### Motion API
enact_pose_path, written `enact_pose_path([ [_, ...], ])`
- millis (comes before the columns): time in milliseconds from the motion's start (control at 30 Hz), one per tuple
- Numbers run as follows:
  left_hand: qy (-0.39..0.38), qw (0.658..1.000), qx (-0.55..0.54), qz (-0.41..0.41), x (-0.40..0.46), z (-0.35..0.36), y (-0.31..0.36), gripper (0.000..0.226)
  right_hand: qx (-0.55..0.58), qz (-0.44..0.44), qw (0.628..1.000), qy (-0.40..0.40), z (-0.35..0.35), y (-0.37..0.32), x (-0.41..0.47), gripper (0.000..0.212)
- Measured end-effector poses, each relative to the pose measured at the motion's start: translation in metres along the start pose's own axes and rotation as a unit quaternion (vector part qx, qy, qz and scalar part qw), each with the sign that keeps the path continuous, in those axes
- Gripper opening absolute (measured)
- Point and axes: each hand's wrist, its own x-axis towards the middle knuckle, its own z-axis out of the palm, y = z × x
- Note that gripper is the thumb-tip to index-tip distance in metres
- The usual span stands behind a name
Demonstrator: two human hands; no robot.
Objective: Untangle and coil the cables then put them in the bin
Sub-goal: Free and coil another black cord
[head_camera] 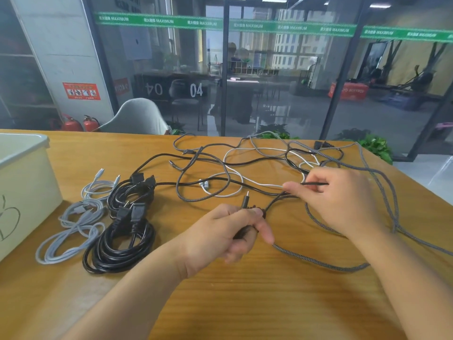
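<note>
The bin [27, 182] stands at the far left of the table [245, 303]; I cannot see inside it. Just right of it lie coiled grey cables [71, 231] and black coils [120, 244]. My left hand [225, 234] is curled shut round a dark braided cable [318, 262], its plug [245, 201] poking up past my knuckles. My right hand [343, 200], further right, pinches a thin black cable [316, 184] between thumb and forefinger. The tangle [245, 168] sprawls beyond both hands.
</note>
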Motion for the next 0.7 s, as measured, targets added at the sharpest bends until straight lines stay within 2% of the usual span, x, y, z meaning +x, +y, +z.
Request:
enact_pose_path([
  [100, 0.015, 1.0, 0.018, -0.012, 0.002, 0.001, -0.004, 0.047, 0.091, 0.011, 0.995, -0.04, 0.004, -0.007, -0.003, 0.048],
  [200, 0.02, 0.999, 0.031, -0.031, 0.004, 0.004, -0.009, 0.049, 0.218, 0.025, 0.972, -0.083, 0.011, -0.023, -0.009, 0.043],
  [300, 0.03, 0.998, 0.024, -0.039, 0.006, 0.004, -0.012, 0.049, 0.368, 0.076, 0.915, -0.145, 0.014, -0.035, -0.015, 0.04],
  [367, 0.049, 0.998, 0.02, -0.038, 0.006, 0.002, -0.013, 0.049, 0.431, 0.086, 0.878, -0.19, 0.014, -0.043, -0.018, 0.038],
  [567, 0.146, 0.989, -0.035, 0.012, 0.01, -0.002, -0.017, 0.054, 0.411, 0.002, 0.859, -0.306, 0.023, -0.065, -0.036, 0.026],
  [700, 0.187, 0.978, -0.082, 0.032, 0.007, -0.005, -0.017, 0.049, 0.373, -0.028, 0.853, -0.364, 0.027, -0.072, -0.046, 0.031],
])
